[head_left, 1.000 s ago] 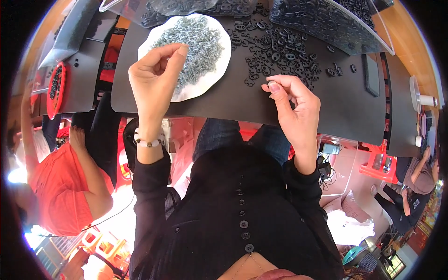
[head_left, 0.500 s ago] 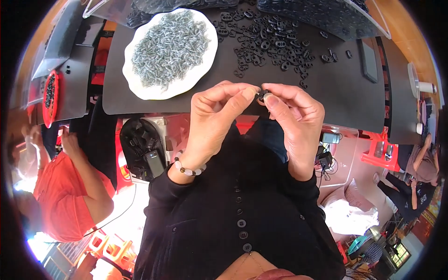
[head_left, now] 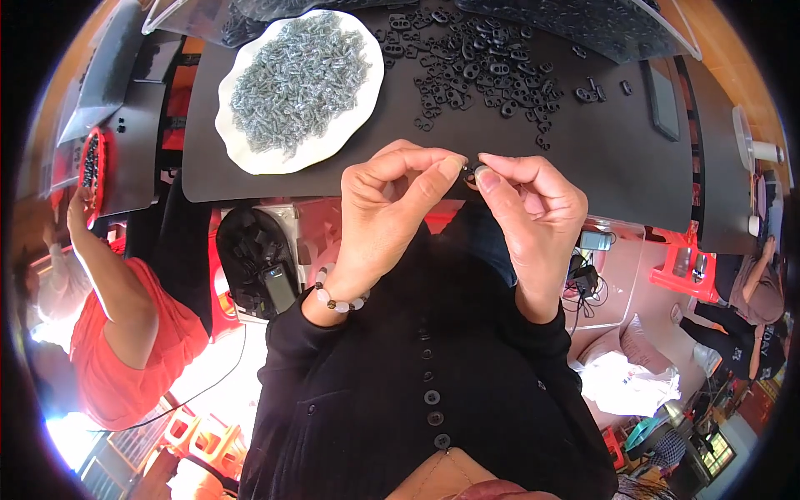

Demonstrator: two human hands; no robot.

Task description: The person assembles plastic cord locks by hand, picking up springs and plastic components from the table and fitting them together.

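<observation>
Over the table's near edge, my left hand (head_left: 392,208) and my right hand (head_left: 533,212) meet fingertip to fingertip. My right thumb and forefinger pinch a small black plastic piece (head_left: 472,173), mostly covered by the fingers. The left thumb and forefinger are pressed together beside it; whatever they hold is too small to make out. Beyond my left hand stands a white scalloped plate (head_left: 250,165) heaped with small metal springs (head_left: 304,87). Loose black plastic pieces (head_left: 492,75), several with two holes, lie scattered on the dark table (head_left: 608,183) beyond my hands.
Clear bins of black parts (head_left: 575,25) stand along the far edge. A dark flat phone-like slab (head_left: 662,100) lies at the right. To the left, a person in a red shirt (head_left: 133,333) reaches to a red tray (head_left: 93,171). A red stool (head_left: 687,271) stands at the right.
My hands have drawn slightly apart, the right one shifting a little right, and the black piece shows less. The person at left has raised an arm to the red tray.
</observation>
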